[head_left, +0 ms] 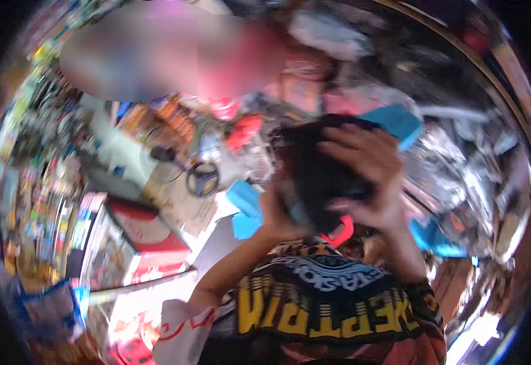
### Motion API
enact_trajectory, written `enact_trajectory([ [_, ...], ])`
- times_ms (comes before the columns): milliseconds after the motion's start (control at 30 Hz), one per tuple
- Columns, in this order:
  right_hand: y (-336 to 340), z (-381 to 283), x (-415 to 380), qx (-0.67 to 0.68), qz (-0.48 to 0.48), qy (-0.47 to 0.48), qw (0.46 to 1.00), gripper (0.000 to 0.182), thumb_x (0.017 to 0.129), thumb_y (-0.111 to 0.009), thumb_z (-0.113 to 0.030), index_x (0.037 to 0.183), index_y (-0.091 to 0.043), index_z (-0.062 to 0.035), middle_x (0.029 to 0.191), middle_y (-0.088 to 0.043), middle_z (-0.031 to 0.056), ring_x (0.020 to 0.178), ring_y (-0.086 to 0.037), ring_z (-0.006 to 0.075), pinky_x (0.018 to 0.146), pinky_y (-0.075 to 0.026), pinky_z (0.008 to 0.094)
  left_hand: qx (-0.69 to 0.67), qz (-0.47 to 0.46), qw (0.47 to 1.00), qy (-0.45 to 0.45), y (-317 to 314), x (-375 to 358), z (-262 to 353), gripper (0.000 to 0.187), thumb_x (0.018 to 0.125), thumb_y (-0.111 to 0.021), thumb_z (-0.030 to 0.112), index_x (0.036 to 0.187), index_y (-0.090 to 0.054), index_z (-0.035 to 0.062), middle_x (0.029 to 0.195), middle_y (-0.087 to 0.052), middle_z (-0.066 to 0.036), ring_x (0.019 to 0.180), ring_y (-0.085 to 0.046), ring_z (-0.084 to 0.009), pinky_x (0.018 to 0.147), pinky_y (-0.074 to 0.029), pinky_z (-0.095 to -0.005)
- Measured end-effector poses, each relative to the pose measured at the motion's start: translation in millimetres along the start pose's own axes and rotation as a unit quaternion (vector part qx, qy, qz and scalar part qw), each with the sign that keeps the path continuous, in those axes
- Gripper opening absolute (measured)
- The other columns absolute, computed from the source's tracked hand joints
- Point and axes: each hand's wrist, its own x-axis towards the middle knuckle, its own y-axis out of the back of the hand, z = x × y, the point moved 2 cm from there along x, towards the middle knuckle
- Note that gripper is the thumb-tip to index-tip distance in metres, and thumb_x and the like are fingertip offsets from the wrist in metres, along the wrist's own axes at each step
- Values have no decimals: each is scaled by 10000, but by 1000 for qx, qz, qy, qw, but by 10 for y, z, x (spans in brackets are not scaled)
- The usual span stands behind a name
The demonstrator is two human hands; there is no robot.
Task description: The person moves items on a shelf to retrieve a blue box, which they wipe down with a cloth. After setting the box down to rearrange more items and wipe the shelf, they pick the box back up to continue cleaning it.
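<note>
- I see a dark, soft bundle (317, 176), perhaps cloth, held up in mid-frame between both hands, well above the cluttered bench (174, 201).
- My left hand (277, 216) cups its lower left edge, fingers curled.
- My right hand (369, 173) lies over its right side, fingers spread and pressing.
- Blur hides the bundle's long axis; both hands touch it.

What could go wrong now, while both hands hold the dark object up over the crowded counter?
1. The dark object is gripped by the right hand on top and the left hand beneath; the picture is blurred, so a slip seems possible.
2. Below lie scissors and blue paper sheets; a dropped object could knock them.
3. The raised object hides part of the counter.
</note>
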Motion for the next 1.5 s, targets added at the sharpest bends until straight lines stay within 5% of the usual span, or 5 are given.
enact_trajectory([
  [633, -146, -120, 189, 43, -114, 84, 989, 501, 681, -529, -546, 1122, -523, -307, 1258, -423, 30, 1164, -374, 288, 949, -194, 511, 16, 141, 975, -169, 392, -61, -240, 1014, 419, -770, 300, 1187, -241, -100, 1074, -418, -191, 927, -496, -273, 809, -398, -378],
  [833, 115, 1114, -50, 52, 30, -148, 987, 296, 753, -550, -283, 982, -601, -101, 1096, -543, 104, 1075, -457, 289, 935, -288, 392, 19, 20, 998, -57, 518, -289, -257, 1119, 540, -714, 288, 1302, 50, -7, 1310, -102, -227, 1166, -272, -343, 937, -272, -453],
  [1167, -134, 100, 163, 65, 67, -8, 996, 264, 539, -712, -271, 680, -557, -110, 833, -568, 9, 795, -481, 213, 740, -309, 349, -35, 127, 977, -169, 374, -148, -247, 1035, 398, -781, 375, 1169, -253, -70, 1075, -447, -244, 1006, -473, -281, 861, -378, -396],
  [1400, 150, 685, 110, -21, 103, 11, 994, 242, 613, -673, -280, 766, -612, -102, 801, -570, 59, 774, -496, 243, 686, -364, 346, 158, -48, 961, -221, 843, -930, -1439, 646, 842, -387, 411, 1269, -184, -27, 1163, -421, -210, 1091, -422, -297, 908, -363, -428],
  [1500, 388, 1309, -173, -75, 138, -97, 983, 224, 663, -640, -255, 759, -624, -54, 838, -586, 94, 773, -490, 256, 716, -370, 348, 162, -234, 958, 26, 980, -1059, -1395, 478, 696, -580, 275, 1075, -450, 14, 972, -532, -164, 956, -486, -329, 864, -367, -396],
])
